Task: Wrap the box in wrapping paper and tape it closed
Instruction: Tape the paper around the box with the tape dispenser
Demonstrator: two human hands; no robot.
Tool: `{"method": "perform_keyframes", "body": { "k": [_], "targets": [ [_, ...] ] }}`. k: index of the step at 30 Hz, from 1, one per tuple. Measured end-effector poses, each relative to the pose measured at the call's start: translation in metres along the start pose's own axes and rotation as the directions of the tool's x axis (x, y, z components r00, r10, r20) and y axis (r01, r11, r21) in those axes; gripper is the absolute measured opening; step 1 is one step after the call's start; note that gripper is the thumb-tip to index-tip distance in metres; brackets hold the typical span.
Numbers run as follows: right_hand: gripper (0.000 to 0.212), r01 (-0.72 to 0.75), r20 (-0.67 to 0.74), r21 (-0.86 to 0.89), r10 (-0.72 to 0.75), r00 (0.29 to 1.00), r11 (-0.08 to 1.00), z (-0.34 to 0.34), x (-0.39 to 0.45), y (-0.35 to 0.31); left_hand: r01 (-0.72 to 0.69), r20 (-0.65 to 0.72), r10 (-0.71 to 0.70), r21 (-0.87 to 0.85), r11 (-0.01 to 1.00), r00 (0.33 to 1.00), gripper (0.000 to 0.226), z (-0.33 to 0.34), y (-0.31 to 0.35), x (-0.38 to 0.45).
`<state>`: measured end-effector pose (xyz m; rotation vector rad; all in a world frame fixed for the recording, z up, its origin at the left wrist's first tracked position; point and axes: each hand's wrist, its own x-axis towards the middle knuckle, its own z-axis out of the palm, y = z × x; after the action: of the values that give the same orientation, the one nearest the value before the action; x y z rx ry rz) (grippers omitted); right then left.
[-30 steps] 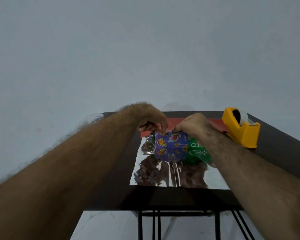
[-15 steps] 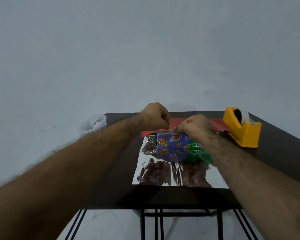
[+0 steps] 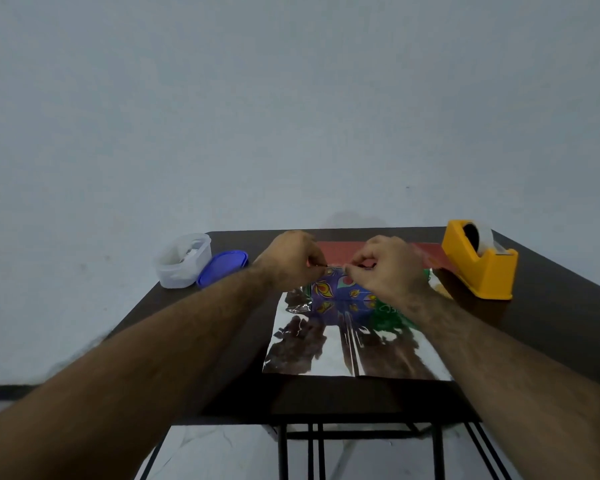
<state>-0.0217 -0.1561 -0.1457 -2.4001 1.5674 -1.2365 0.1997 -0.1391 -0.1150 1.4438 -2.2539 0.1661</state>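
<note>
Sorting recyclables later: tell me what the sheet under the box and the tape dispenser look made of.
Wrapping sheet: looks like metallic foil or film, mirror-glossy, reflecting the arms, creased.
Tape dispenser: seemingly moulded plastic, uniform yellow, smooth with a soft sheen.

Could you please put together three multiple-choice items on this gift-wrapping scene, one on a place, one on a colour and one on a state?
1. Where is the tape dispenser?
A. on the table's far right, beside the right hand
B. on the floor
C. on top of the box

2. What colour is the loose lid?
A. red
B. blue
C. yellow

3. What state is the clear plastic container in?
A. closed with its lid on
B. tipped on its side
C. open, with its lid lying beside it

Answers:
1 A: the yellow dispenser stands on the table past the right hand.
2 B: the lid next to the container is plainly blue.
3 C: the container stands upright and uncovered, the lid resting against its right side.
</note>
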Motion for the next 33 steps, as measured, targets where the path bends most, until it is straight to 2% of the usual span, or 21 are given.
{"method": "perform_keyframes", "body": {
  "k": [3,7,9,12,15,17,19,21,22,25,26,28,31,33],
  "targets": [
    [0.019,0.048,0.018,-0.212,-0.045,0.999,0.976,-0.003,0.001,-0.007,0.045,0.008,-0.045,-0.033,0.998,0.999,0.008,-0.002,0.002,0.003],
    [0.021,0.103,0.080,-0.296,-0.083,0.993,0.949,-0.012,0.004,-0.004,0.098,0.050,-0.096,-0.029,0.995,0.994,0.007,-0.008,0.001,0.003],
    [0.023,0.125,0.094,-0.321,-0.100,0.991,0.939,-0.016,0.004,-0.001,0.129,0.031,-0.127,-0.044,0.991,0.991,0.016,-0.011,-0.001,0.002],
    [0.032,0.155,0.077,-0.340,-0.137,0.988,0.928,-0.019,-0.002,0.003,-0.005,-0.043,0.004,-0.009,1.000,0.999,0.028,-0.009,-0.003,0.001],
    [0.046,0.155,0.107,-0.321,-0.127,0.986,0.934,-0.021,-0.009,0.005,-0.136,-0.023,0.138,0.058,0.989,0.990,0.028,-0.001,-0.002,-0.001],
    [0.038,0.183,0.140,-0.368,-0.141,0.980,0.912,-0.022,-0.012,0.006,-0.125,-0.004,0.126,0.123,0.985,0.992,0.026,0.003,-0.003,-0.003],
    [0.034,0.188,0.127,-0.413,-0.148,0.981,0.891,-0.023,-0.013,0.008,-0.098,-0.055,0.106,0.127,0.987,0.993,0.034,0.003,-0.005,-0.006],
    [0.041,0.148,0.066,-0.422,-0.133,0.989,0.895,-0.024,-0.012,0.012,-0.083,-0.093,0.093,0.108,0.991,0.991,0.049,-0.001,-0.006,-0.008],
    [0.050,0.110,0.036,-0.407,-0.105,0.994,0.907,-0.026,-0.012,0.014,-0.076,-0.069,0.082,0.080,0.994,0.994,0.055,-0.002,-0.004,-0.007],
    [0.074,0.028,0.037,-0.399,-0.014,0.999,0.917,-0.034,-0.014,0.022,-0.028,0.134,0.024,0.027,0.999,0.991,0.084,-0.002,0.005,-0.001],
    [0.077,0.006,0.047,-0.418,0.015,0.999,0.909,-0.037,-0.016,0.024,-0.013,0.194,0.003,0.047,0.999,0.981,0.086,0.001,0.007,0.002],
    [0.075,-0.048,0.049,-0.439,0.077,0.996,0.897,-0.042,-0.020,0.031,-0.017,0.243,-0.007,0.096,0.995,0.970,0.073,0.007,0.007,0.006],
    [0.061,-0.119,0.022,-0.416,0.140,0.990,0.902,-0.050,-0.027,0.042,-0.058,0.200,0.025,0.160,0.985,0.979,0.064,0.007,0.009,0.001],
    [0.059,-0.134,0.041,-0.440,0.169,0.985,0.888,-0.054,-0.028,0.045,-0.103,0.177,0.069,0.192,0.976,0.982,0.064,0.003,0.010,-0.006]
  ]
}}
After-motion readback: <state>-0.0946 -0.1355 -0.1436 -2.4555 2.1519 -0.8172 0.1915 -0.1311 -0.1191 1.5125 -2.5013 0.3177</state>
